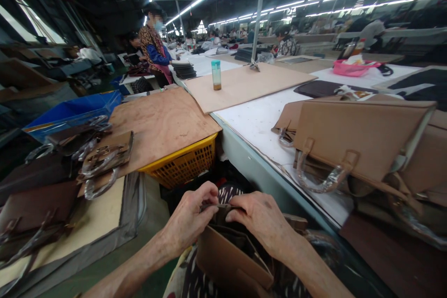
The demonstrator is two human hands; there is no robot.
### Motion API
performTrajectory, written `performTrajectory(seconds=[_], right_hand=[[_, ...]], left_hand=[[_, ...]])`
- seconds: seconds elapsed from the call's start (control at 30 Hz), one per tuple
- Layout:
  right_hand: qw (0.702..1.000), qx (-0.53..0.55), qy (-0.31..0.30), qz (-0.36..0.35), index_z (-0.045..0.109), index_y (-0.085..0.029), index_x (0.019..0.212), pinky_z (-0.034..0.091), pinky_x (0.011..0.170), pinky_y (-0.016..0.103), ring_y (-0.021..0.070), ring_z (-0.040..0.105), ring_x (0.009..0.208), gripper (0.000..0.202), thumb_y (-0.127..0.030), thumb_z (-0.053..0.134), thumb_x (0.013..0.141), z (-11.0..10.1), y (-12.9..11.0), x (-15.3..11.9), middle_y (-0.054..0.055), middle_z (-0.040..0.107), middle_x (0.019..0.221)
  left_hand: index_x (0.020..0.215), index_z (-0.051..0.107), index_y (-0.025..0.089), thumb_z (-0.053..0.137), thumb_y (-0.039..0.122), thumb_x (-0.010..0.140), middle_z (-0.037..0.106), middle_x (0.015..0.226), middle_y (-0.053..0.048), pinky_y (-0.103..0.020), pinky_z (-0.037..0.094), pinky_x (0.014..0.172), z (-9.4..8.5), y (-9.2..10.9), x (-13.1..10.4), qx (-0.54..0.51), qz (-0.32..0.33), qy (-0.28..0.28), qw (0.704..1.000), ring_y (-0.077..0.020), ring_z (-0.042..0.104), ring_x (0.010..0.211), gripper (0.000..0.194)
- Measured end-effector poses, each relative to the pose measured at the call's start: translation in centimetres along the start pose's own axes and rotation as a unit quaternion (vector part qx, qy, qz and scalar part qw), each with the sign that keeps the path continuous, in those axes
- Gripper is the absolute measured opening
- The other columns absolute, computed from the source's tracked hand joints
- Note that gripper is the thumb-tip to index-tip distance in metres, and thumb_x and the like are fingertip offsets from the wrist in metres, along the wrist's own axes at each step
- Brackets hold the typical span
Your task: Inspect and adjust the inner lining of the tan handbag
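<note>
A tan handbag (230,256) rests on the lap at the bottom centre, its dark inside showing. My left hand (192,212) pinches the left part of the bag's dark upper edge between thumb and fingers. On the right part of that same edge, close beside it, my right hand (258,216) is closed with thumb and fingers. The lower part of the bag is partly hidden by my right forearm.
Tan handbags (359,135) are piled on the white table at right. Brown bags (38,209) lie at left, near a blue bin (75,114). A board (160,121) covers a yellow basket (185,160). A bottle (216,75) stands ahead; a person (155,51) stands behind, left.
</note>
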State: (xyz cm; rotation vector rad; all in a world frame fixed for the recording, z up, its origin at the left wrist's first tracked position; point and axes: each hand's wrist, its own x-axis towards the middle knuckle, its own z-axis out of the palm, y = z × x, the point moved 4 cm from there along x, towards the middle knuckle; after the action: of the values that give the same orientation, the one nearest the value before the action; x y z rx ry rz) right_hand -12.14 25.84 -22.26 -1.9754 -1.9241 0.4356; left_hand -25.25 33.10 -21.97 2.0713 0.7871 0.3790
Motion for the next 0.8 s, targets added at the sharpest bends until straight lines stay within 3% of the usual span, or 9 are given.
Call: performTrajectory(seconds=[0.13,0.33,0.53,0.67,0.8], right_hand=[[0.999,0.042,-0.012,0.004,0.067,-0.028,0.084,0.031,0.056,0.021,0.0138,0.060,0.066,0.005,-0.026,0.064,0.081,0.2,-0.3,0.0,-0.004,0.068,0.070],[0.999,0.049,-0.020,0.010,0.066,-0.027,0.077,0.032,0.057,0.020,0.0125,0.058,0.062,0.006,-0.025,0.063,0.081,0.8,0.0,0.1,-0.005,0.065,0.066],[0.999,0.014,-0.034,0.033,0.066,-0.027,0.082,0.031,0.059,0.023,0.0171,0.061,0.070,0.009,-0.025,0.058,0.084,0.9,0.1,-0.1,-0.002,0.066,0.070],[0.995,0.087,-0.056,-0.009,0.063,-0.027,0.091,0.034,0.063,0.022,0.0169,0.060,0.078,0.009,-0.028,0.058,0.083,0.5,-0.9,-0.2,-0.002,0.068,0.081],[0.993,0.074,-0.082,-0.028,0.063,-0.021,0.088,0.035,0.067,0.022,0.0164,0.060,0.080,0.015,-0.019,0.049,0.086,0.8,-1.6,0.2,0.002,0.068,0.086]], left_hand=[[0.084,0.046,0.020,0.044,0.006,0.074,0.057,0.073,0.006,-0.019,0.037,0.064,0.3,0.0,-0.3,-0.027,-0.005,0.006,1.000,-0.0094,0.053,0.068,0.017],[0.088,0.045,0.020,0.046,0.005,0.072,0.057,0.073,0.006,-0.019,0.038,0.066,0.5,0.0,-0.6,-0.059,-0.009,-0.001,0.998,-0.0091,0.054,0.070,0.022],[0.088,0.045,0.020,0.046,0.003,0.071,0.057,0.071,0.007,-0.019,0.038,0.066,0.7,-0.3,-0.4,-0.069,-0.015,0.004,0.997,-0.0088,0.053,0.067,0.024],[0.089,0.046,0.021,0.045,0.004,0.072,0.055,0.072,0.007,-0.020,0.038,0.067,0.8,0.0,-0.7,-0.066,-0.010,0.001,0.998,-0.0090,0.053,0.068,0.024],[0.089,0.047,0.021,0.043,0.003,0.072,0.052,0.073,0.006,-0.021,0.038,0.067,0.7,0.1,-1.1,-0.051,-0.010,0.008,0.999,-0.0098,0.050,0.069,0.025]])
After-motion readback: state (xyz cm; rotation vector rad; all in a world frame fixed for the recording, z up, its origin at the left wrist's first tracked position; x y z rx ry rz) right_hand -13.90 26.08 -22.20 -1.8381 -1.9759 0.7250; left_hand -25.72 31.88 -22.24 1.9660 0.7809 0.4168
